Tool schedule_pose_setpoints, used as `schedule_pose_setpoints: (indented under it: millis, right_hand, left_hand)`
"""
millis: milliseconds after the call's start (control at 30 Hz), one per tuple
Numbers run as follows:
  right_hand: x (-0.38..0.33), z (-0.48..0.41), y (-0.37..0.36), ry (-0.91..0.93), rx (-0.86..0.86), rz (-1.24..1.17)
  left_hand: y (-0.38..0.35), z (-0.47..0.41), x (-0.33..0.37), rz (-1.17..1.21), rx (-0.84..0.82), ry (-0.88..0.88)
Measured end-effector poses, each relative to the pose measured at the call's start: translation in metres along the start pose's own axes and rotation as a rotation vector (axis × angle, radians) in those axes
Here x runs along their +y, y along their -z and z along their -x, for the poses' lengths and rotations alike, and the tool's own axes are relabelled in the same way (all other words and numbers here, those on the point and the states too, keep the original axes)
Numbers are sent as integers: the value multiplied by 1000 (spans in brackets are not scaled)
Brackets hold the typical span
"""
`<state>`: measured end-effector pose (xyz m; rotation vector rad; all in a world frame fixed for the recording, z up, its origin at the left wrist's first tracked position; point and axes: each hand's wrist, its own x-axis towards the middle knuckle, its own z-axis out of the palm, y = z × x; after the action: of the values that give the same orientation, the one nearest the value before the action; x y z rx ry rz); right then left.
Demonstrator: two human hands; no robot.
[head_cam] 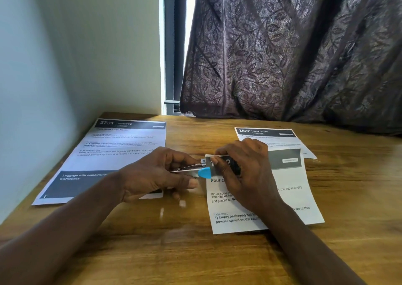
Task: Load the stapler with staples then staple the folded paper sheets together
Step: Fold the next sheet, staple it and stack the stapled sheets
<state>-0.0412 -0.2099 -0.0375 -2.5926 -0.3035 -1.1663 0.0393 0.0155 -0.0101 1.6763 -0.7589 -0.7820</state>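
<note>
A small metal stapler point(191, 169) with a blue tip is gripped in my left hand point(156, 173), its jaws pointing right at the top left corner of the folded paper sheets point(282, 197). My right hand point(243, 171) pinches that corner of the sheets, thumb on top beside the stapler's mouth. The corner sits at or between the stapler's jaws; I cannot tell how far in. The sheets lie on the wooden table point(195, 252), printed side up, with a dark header band.
A printed sheet headed 2731 point(113, 154) lies flat at the left by the wall. Another headed 3567 point(280, 139) lies behind the folded sheets. A dark patterned curtain point(293, 52) hangs over the table's back edge.
</note>
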Motion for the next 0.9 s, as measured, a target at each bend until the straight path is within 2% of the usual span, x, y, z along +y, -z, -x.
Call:
schedule_pose_setpoints:
  millis: [267, 467, 900]
  right_hand:
    - [-2, 1, -2, 9, -15, -14]
    - [-4, -1, -1, 58, -34, -31]
    - [-4, 1, -2, 76, -60, -48]
  left_hand:
    - [-10, -1, 5, -105, 76, -67]
    - [-9, -6, -1, -287, 169, -151]
    - [-6, -9, -5, -457, 107, -218]
